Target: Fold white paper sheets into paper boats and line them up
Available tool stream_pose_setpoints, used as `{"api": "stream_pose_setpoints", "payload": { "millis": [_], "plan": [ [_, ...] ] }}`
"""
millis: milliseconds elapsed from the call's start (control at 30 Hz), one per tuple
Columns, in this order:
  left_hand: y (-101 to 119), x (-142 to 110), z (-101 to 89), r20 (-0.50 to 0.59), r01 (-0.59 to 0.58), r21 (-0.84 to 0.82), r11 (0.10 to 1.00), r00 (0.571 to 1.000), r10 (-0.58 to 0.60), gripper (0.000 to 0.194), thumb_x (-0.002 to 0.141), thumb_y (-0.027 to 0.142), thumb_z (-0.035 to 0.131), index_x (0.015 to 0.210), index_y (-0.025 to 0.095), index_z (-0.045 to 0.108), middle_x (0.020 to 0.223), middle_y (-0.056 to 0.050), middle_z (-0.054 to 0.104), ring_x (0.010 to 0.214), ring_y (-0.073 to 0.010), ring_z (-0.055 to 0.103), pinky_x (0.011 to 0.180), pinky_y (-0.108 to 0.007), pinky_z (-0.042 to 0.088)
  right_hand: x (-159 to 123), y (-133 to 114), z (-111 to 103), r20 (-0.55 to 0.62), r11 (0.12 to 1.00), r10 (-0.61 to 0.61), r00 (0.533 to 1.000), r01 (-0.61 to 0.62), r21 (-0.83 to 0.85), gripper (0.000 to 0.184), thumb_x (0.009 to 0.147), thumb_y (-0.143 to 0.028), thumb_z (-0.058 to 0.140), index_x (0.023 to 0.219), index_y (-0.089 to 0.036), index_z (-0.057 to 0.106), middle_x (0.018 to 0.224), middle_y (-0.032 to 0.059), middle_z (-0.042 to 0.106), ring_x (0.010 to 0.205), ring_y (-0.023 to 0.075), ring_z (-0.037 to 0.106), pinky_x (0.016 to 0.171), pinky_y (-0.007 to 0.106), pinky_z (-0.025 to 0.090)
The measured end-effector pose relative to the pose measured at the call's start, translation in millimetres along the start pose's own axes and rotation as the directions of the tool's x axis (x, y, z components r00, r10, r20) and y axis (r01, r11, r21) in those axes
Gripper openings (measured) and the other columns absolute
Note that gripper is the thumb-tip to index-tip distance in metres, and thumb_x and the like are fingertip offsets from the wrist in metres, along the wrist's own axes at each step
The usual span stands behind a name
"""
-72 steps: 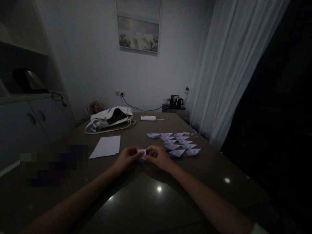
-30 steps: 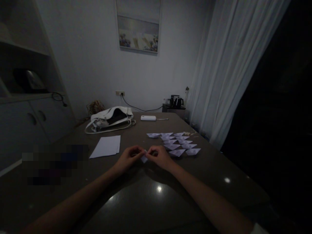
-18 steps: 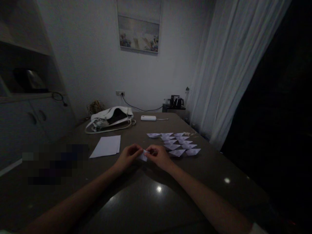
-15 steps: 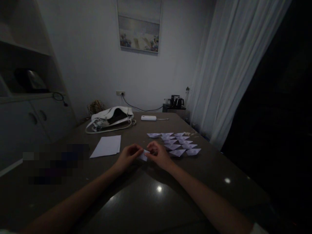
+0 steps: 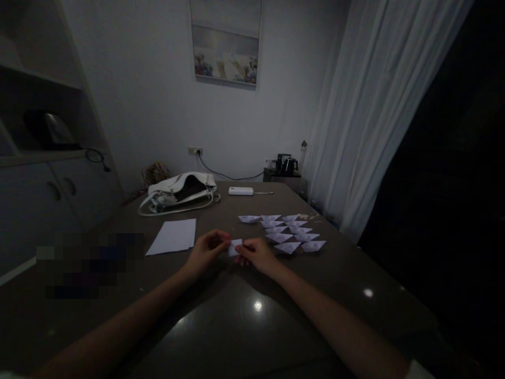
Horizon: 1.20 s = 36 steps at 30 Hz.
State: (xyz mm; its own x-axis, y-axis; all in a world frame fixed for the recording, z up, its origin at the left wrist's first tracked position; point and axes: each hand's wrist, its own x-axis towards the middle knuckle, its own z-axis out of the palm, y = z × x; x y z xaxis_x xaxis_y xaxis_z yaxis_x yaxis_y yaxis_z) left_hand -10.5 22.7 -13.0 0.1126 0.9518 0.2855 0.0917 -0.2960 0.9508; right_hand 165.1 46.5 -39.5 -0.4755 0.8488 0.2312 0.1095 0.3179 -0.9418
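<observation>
A small folded piece of white paper (image 5: 235, 247) is held just above the dark table (image 5: 244, 321), pinched from both sides. My left hand (image 5: 205, 252) grips its left edge with closed fingers. My right hand (image 5: 256, 255) pinches its right edge the same way. Several finished folded paper boats (image 5: 287, 232) lie in rows just right of my right hand. A stack of flat white paper sheets (image 5: 172, 236) lies to the left of my left hand.
A white handbag (image 5: 179, 191) lies at the table's far left, a white power bank (image 5: 240, 191) with a cable beside it. A kettle (image 5: 286, 165) stands on a low stand behind the table. White curtains (image 5: 371, 105) hang at the right, cabinets (image 5: 47, 195) at the left.
The folded paper has turned between my fingers and now stands up flatter and squarer. Both hands stay in the same place, still pinching it.
</observation>
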Motion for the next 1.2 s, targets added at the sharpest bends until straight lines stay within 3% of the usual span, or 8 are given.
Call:
{"api": "stream_pose_setpoints", "payload": {
  "millis": [100, 300, 533, 667, 833, 933, 1067, 1200],
  "plan": [
    [0.9, -1.6, 0.4, 0.052, 0.016, 0.088, 0.996, 0.998, -0.02, 0.041, 0.063, 0.049, 0.069, 0.085, 0.014, 0.062, 0.077, -0.004, 0.066, 0.071, -0.0191, 0.061, 0.065, -0.029, 0.047, -1.1, -1.6, -2.0, -0.001, 0.998, -0.004, 1.0, 0.004, -0.057, 0.048, 0.073, -0.058, 0.059, 0.063, -0.011, 0.06, 0.054, 0.0036, 0.061, 0.042, 0.008, 0.048, 0.041, 0.019, 0.034],
    [-2.8, -2.6, 0.3, 0.185, -0.038, 0.313, 0.949, 0.982, -0.022, 0.044, 0.074, 0.055, 0.057, 0.063, 0.013, 0.06, 0.053, 0.001, 0.056, 0.052, -0.0128, 0.05, 0.049, -0.022, 0.035, -3.5, -4.9, -3.2, 0.007, 0.988, -0.037, 0.999, 0.038, -0.147, 0.048, 0.075, -0.056, 0.059, 0.055, -0.012, 0.058, 0.051, 0.0031, 0.06, 0.04, 0.0075, 0.047, 0.041, 0.018, 0.033],
    [1.2, -4.0, -0.9, 0.199, -0.002, 0.194, 0.981, 0.979, -0.037, 0.044, 0.071, 0.056, 0.061, 0.064, 0.013, 0.059, 0.056, 0.001, 0.056, 0.053, -0.0123, 0.05, 0.05, -0.022, 0.037, -3.7, -6.6, -3.8, -0.02, 0.984, -0.083, 0.996, 0.079, -0.158, 0.055, 0.086, -0.059, 0.039, 0.063, -0.012, 0.059, 0.049, 0.0011, 0.054, 0.041, 0.0086, 0.045, 0.041, 0.02, 0.03],
    [3.0, -6.7, -0.6, 0.253, 0.064, 0.129, 0.99, 0.963, -0.096, 0.043, 0.07, 0.055, 0.064, 0.064, 0.013, 0.06, 0.056, 0.001, 0.056, 0.052, -0.0116, 0.049, 0.049, -0.021, 0.037, -6.8, -13.7, -7.2, -0.016, 0.94, -0.16, 0.987, 0.147, -0.309, 0.052, 0.088, -0.052, 0.041, 0.055, -0.014, 0.052, 0.047, -0.0014, 0.046, 0.043, 0.0081, 0.041, 0.043, 0.02, 0.027],
    [2.9, -9.8, 2.9, 0.245, 0.127, 0.034, 0.991, 0.96, -0.132, 0.042, 0.069, 0.055, 0.065, 0.064, 0.014, 0.058, 0.055, 0.002, 0.054, 0.049, -0.0103, 0.047, 0.047, -0.02, 0.036, -8.8, -21.9, -7.5, -0.019, 0.937, -0.178, 0.984, 0.163, -0.31, 0.051, 0.088, -0.05, 0.041, 0.052, -0.015, 0.048, 0.047, -0.0019, 0.043, 0.045, 0.0085, 0.039, 0.045, 0.022, 0.026],
    [3.8, -11.2, 4.7, 0.239, 0.127, 0.011, 0.992, 0.963, -0.126, 0.04, 0.072, 0.053, 0.064, 0.066, 0.014, 0.057, 0.056, 0.003, 0.053, 0.05, -0.0094, 0.047, 0.047, -0.019, 0.036, -8.9, -21.8, -6.7, -0.029, 0.959, -0.156, 0.987, 0.145, -0.243, 0.052, 0.087, -0.054, 0.041, 0.054, -0.015, 0.049, 0.048, -0.002, 0.043, 0.046, 0.0087, 0.039, 0.046, 0.021, 0.027],
    [3.7, -9.0, 3.2, 0.184, 0.123, 0.01, 0.992, 0.975, -0.122, 0.039, 0.071, 0.052, 0.064, 0.065, 0.014, 0.056, 0.055, 0.004, 0.051, 0.048, -0.0084, 0.045, 0.046, -0.019, 0.033, -9.4, -18.4, -5.6, 0.091, 0.989, -0.063, 0.994, 0.074, -0.127, 0.051, 0.086, -0.058, 0.041, 0.066, -0.014, 0.058, 0.054, -0.0005, 0.052, 0.049, 0.0094, 0.045, 0.048, 0.021, 0.032],
    [1.0, -6.1, 0.5, 0.166, 0.137, 0.072, 0.988, 0.975, -0.148, 0.039, 0.071, 0.053, 0.062, 0.064, 0.015, 0.054, 0.053, 0.005, 0.05, 0.047, -0.0092, 0.044, 0.044, -0.019, 0.03, -11.2, -17.8, -4.3, 0.121, 0.981, -0.044, 0.992, 0.066, -0.18, 0.049, 0.088, -0.053, 0.042, 0.064, -0.014, 0.059, 0.053, 0.0001, 0.054, 0.049, 0.0093, 0.047, 0.051, 0.02, 0.035]
  ]
}}
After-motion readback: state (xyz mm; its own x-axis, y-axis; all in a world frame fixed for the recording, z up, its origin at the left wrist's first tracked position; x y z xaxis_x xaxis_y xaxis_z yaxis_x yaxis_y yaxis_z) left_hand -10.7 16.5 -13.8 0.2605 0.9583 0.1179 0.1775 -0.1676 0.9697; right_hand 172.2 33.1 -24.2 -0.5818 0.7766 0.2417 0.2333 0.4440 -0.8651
